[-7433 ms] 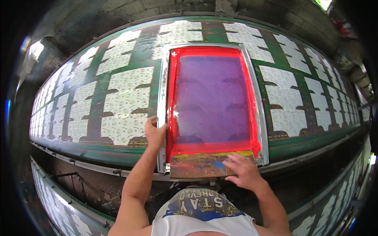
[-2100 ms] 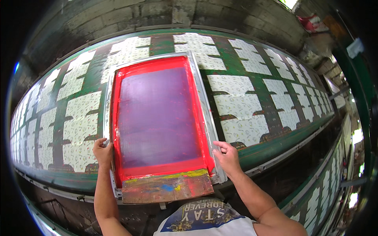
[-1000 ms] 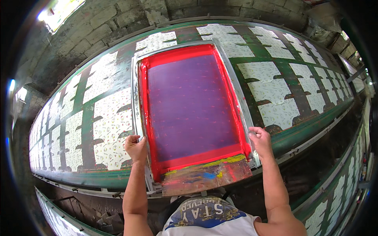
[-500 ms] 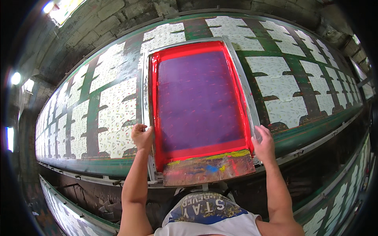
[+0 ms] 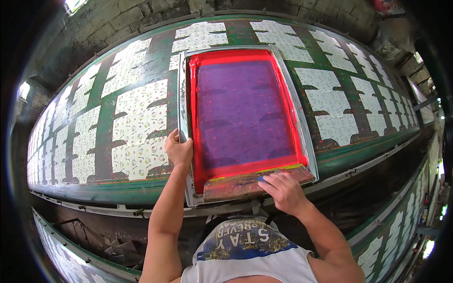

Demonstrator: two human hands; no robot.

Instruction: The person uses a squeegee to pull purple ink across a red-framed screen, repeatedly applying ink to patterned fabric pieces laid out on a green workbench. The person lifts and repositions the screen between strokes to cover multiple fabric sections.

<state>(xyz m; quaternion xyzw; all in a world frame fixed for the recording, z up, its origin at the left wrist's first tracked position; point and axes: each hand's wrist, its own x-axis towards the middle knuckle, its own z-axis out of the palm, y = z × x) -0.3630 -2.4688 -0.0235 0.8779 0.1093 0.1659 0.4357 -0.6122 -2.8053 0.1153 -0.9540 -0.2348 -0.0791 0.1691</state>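
Note:
A silk-screen frame (image 5: 302, 118) with pale metal sides lies on the long green table. Its mesh (image 5: 243, 113) looks purple, bordered by wet red ink (image 5: 245, 162), and dark printed shapes show faintly through. My left hand (image 5: 179, 150) is closed round the frame's left side, near its front corner. A wooden squeegee (image 5: 231, 186), stained with paint and yellow along its far edge, rests across the frame's near end. My right hand (image 5: 284, 191) grips it right of its middle, fingers over the wood and thumb hidden.
White fabric pieces (image 5: 141, 127) with small printed motifs lie in rows on the green table (image 5: 238, 35), left, right and beyond the frame. A rail (image 5: 137, 212) runs along its front edge. A second table (image 5: 75, 257) with similar pieces stands behind me; a block wall (image 5: 118, 28) is opposite.
My right hand has left the frame's right side and taken hold of the squeegee. My left hand has closed on the left side. Shapes beneath the mesh now show more clearly.

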